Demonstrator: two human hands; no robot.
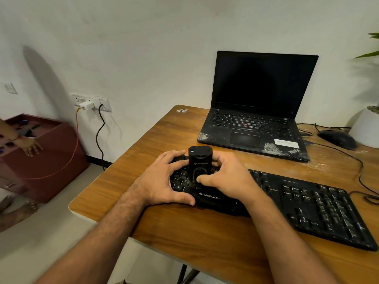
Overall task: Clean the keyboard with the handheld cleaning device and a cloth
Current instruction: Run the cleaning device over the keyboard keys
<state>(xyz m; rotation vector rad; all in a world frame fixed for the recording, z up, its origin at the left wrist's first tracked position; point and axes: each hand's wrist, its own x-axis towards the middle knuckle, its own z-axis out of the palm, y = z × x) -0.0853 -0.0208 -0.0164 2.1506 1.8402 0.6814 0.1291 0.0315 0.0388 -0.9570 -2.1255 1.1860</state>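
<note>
A black keyboard (307,203) lies on the wooden table (184,232), running from the middle toward the right. A black handheld cleaning device (199,163) stands upright on the keyboard's left end. My right hand (225,177) grips the device from the right, its thumb on the device's front. My left hand (164,179) rests over the keyboard's left end, fingers spread beside the device and thumb on the keyboard's front edge. No cloth is in view.
An open, dusty black laptop (258,119) sits behind the keyboard. A black mouse (336,138) with cables and a white plant pot (367,128) are at the far right. A maroon box (45,152), wall sockets (90,102) and another person's hand (30,146) are at the left.
</note>
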